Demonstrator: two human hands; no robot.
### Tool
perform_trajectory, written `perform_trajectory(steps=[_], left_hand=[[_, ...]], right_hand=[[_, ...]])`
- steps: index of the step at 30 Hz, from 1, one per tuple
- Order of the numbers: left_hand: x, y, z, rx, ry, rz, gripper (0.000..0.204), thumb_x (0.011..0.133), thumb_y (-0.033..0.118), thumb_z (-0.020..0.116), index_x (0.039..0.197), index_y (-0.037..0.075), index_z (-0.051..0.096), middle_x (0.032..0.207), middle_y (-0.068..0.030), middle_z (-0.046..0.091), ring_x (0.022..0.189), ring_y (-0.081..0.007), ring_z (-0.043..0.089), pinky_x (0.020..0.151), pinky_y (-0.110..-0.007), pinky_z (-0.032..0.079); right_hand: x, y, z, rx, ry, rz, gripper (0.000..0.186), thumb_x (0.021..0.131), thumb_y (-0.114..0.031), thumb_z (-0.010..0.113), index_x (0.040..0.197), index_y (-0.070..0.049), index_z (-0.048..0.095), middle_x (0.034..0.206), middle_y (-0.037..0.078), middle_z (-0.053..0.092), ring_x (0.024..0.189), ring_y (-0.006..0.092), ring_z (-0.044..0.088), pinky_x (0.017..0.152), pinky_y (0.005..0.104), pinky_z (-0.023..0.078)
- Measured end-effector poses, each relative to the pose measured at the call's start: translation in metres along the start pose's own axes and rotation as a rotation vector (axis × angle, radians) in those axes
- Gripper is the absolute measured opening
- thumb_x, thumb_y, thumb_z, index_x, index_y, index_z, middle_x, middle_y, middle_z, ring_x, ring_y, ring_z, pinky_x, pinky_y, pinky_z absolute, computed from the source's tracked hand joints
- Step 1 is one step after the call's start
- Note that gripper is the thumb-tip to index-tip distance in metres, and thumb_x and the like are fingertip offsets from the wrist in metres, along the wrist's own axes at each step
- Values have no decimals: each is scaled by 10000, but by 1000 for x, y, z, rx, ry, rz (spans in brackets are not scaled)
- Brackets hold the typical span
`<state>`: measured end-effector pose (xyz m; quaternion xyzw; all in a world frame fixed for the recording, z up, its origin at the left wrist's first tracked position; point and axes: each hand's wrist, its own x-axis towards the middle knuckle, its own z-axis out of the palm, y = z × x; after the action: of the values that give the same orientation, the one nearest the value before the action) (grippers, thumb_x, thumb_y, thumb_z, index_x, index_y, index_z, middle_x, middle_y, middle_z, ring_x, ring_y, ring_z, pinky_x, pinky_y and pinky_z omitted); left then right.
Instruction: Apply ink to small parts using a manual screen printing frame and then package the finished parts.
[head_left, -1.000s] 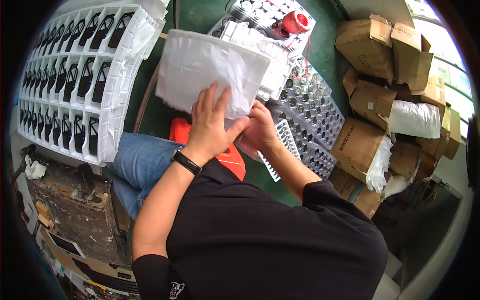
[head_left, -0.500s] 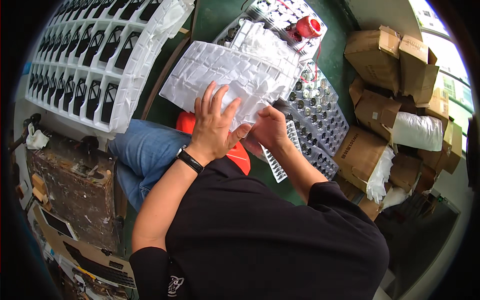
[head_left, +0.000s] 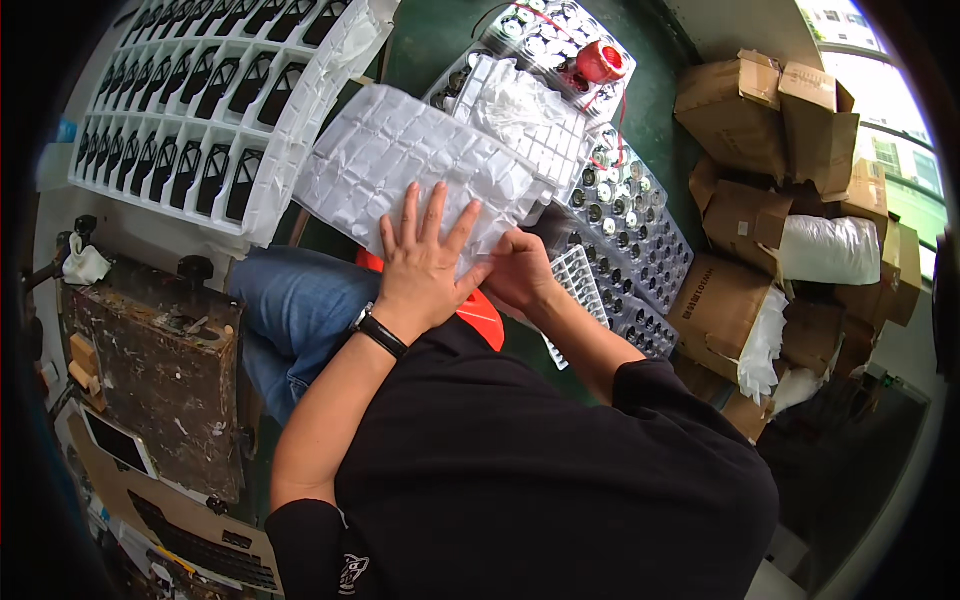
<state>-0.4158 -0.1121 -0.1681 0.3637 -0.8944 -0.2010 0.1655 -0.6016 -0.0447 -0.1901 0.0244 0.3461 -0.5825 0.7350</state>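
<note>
Sheet-covered tray [head_left: 400, 165] has turned clockwise over the last second, its far right corner now lower in view; our left hand [head_left: 425, 265] has spread its fingers wider. Tray sits in front of our torso, between the hands and partly over a red object [head_left: 480, 318], grid showing through the thin white sheet. Left hand lies palm down on the sheet near the close edge, grasping nothing. Right hand [head_left: 518, 268] is curled at the near right corner; fingertips hidden, so we can't tell if it's pinching tray or sheet. Just beyond: white grid tray [head_left: 573, 152] with crumpled white sheeting [head_left: 515, 103] on it. To its right, clear trays [head_left: 640, 220] of round metallic parts, with a red cup-shaped item [head_left: 600, 62] at the far end. White rack [head_left: 322, 110] of black parts on our left, cardboard boxes [head_left: 735, 105] on our right.
</note>
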Motion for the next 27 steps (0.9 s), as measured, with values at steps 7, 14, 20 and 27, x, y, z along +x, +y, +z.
perform_trajectory(steps=[7, 14, 20, 27], left_hand=[[-11, -1, -6, 20, -58, -8, 837, 989, 637, 610, 1697, 253, 383, 1766, -200, 251, 1597, -518, 234, 1151, -741, 275], [-10, -8, -21, -181, 100, 41, 833, 1000, 665, 591, 1669, 196, 425, 1731, -198, 312, 1575, -484, 300, 1192, -653, 292], [-8, -14, -26, -137, 157, 25, 827, 1005, 676, 584, 1621, 134, 476, 1679, -211, 374, 1543, -458, 356, 1191, -582, 329], [-10, -4, -27, -195, 232, 33, 757, 987, 606, 650, 1547, 112, 531, 1602, -228, 433, 1468, -457, 418, 1144, -571, 370]], right_hand=[[-16, -2, 52, -40, 290, 88, 479, 897, -53, 622, 1371, 10, 618, 1225, 169, 729, 1125, 290, 701, 959, 431, 548], [-11, -6, 51, -159, 379, 19, 450, 948, -110, 623, 1371, 43, 599, 1250, 208, 717, 1089, 332, 723, 1012, 453, 538], [-9, -35, 14, -52, 267, -110, 513, 946, -70, 600, 1436, 74, 551, 1326, 231, 710, 1189, 366, 716, 1095, 483, 532], [-26, -97, 16, -11, 303, -414, 581, 913, 1, 636, 1487, 23, 550, 1362, 203, 710, 1209, 353, 710, 1127, 473, 525]])
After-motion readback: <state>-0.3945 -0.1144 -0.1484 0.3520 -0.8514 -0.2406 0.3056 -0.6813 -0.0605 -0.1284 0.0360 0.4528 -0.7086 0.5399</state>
